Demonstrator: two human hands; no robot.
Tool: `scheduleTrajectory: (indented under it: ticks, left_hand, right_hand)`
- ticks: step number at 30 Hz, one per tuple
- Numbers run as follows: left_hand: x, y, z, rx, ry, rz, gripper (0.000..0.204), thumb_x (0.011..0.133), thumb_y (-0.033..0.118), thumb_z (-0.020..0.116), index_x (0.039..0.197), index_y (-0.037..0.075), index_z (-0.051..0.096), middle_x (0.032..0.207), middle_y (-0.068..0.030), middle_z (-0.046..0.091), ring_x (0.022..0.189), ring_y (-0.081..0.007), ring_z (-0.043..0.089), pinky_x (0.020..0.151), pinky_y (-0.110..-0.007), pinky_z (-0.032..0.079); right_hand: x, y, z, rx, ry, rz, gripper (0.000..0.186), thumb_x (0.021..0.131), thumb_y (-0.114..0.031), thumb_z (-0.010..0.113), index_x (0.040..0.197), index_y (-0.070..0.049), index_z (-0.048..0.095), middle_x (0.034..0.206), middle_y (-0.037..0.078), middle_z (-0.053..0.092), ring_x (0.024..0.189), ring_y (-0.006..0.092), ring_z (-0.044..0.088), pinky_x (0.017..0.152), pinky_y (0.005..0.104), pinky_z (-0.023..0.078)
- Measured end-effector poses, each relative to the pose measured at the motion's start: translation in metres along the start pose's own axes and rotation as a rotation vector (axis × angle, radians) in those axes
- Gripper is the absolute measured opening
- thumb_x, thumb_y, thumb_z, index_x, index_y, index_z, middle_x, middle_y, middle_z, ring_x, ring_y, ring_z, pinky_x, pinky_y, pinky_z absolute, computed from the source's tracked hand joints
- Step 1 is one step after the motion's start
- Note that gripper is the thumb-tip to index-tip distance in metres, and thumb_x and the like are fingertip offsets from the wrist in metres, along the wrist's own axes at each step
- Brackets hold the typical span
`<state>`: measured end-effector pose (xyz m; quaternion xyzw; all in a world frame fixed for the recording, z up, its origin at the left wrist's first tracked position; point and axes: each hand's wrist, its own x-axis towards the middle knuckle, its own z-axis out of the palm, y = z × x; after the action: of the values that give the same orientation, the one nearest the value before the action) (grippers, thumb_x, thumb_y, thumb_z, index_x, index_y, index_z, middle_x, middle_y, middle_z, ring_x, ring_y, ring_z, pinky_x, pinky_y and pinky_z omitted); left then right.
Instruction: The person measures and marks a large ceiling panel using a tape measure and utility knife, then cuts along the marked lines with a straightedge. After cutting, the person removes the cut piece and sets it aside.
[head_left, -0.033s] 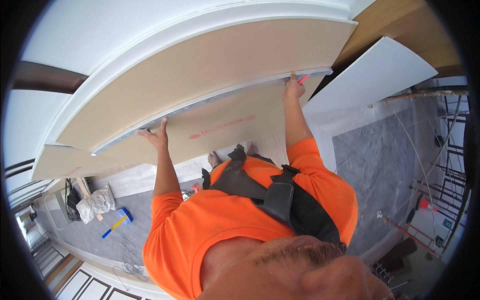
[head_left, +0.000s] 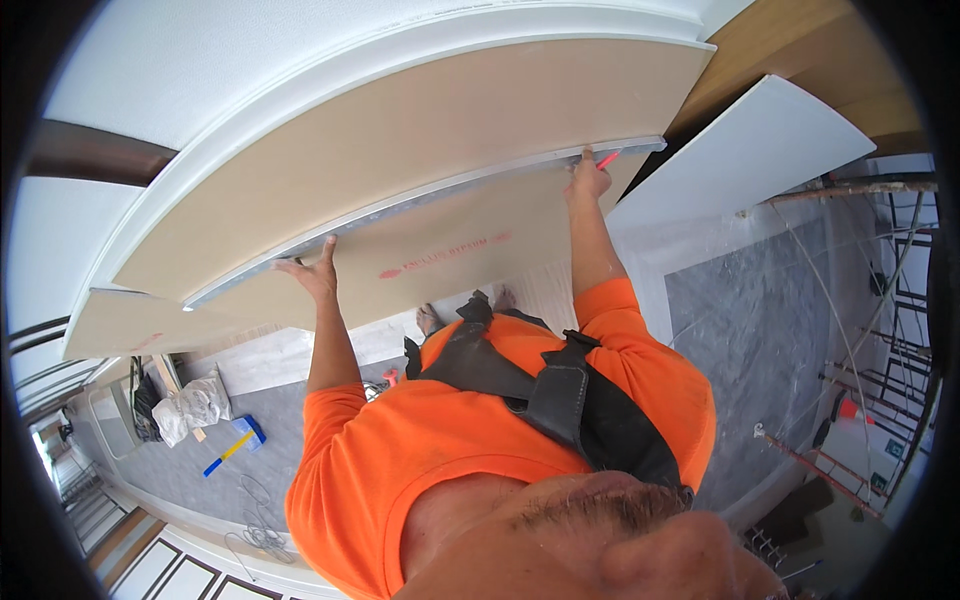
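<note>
A long metal straightedge (head_left: 420, 186) lies across a tan gypsum board (head_left: 410, 110) with red print on it. My left hand (head_left: 310, 265) grips the straightedge toward its left end, thumb and fingers splayed along the bar. Near the other end, my right hand (head_left: 587, 178) holds the same bar, along with a slim pink marker or pencil (head_left: 607, 159). Below the boards my feet (head_left: 430, 316) show past my orange shirt and dark harness.
A white panel (head_left: 740, 145) leans at the right, beside metal scaffolding (head_left: 860, 187). At lower left on the grey floor covering (head_left: 260, 375) lie a blue-and-yellow tool (head_left: 250, 432), white plastic sacks (head_left: 195, 410) and coiled cable (head_left: 265, 530). Wooden beams (head_left: 800, 40) border the upper right.
</note>
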<state>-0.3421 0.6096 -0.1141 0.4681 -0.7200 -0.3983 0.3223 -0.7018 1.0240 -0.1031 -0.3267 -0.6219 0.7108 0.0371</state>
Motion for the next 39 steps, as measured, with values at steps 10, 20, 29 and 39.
scheduleTrajectory:
  ticks: [10,20,29,39]
  left_hand:
    - [0.009,-0.009,0.013,0.053,0.042,0.001,0.154,0.068,0.049,0.094,0.153,-0.012,-0.018,0.165,-0.0324,-0.009,0.156,-0.04,0.009,0.128,-0.046,0.012]
    - [0.007,-0.018,0.007,0.141,0.193,0.017,0.151,0.059,0.066,0.09,0.157,-0.012,0.006,0.165,-0.0337,0.005,0.155,-0.0435,0.006,0.127,-0.046,0.014]
    - [0.006,-0.048,0.022,0.064,0.268,0.011,0.135,0.07,0.064,0.081,0.158,-0.008,0.009,0.165,-0.0349,0.006,0.153,-0.0507,0.01,0.115,-0.073,0.014]
    - [0.007,-0.037,0.01,-0.078,0.012,-0.031,0.117,0.077,0.057,0.075,0.158,-0.003,0.017,0.161,-0.034,0.014,0.15,-0.0557,0.009,0.115,-0.076,0.011]
  right_hand:
    - [0.002,-0.003,0.013,0.025,-0.008,0.0,0.032,0.094,-0.021,0.073,0.105,0.007,0.064,0.096,0.012,0.068,0.071,0.0184,0.064,0.056,0.0334,0.055]
    - [-0.082,0.049,-0.017,-0.31,-0.338,-0.561,0.048,0.107,-0.035,0.048,0.07,-0.006,0.041,0.064,0.003,0.042,0.06,0.0183,0.046,0.055,0.0348,0.041]
    - [-0.41,0.082,0.136,-0.883,-1.812,-0.99,0.039,0.103,-0.022,0.043,0.138,-0.004,0.045,0.13,0.021,0.052,0.121,0.0369,0.049,0.102,0.0441,0.041]
    - [-0.677,0.186,0.319,-0.93,-2.004,-1.338,0.064,0.098,-0.006,0.046,0.159,-0.023,0.034,0.129,0.027,0.057,0.117,0.0462,0.058,0.096,0.0541,0.048]
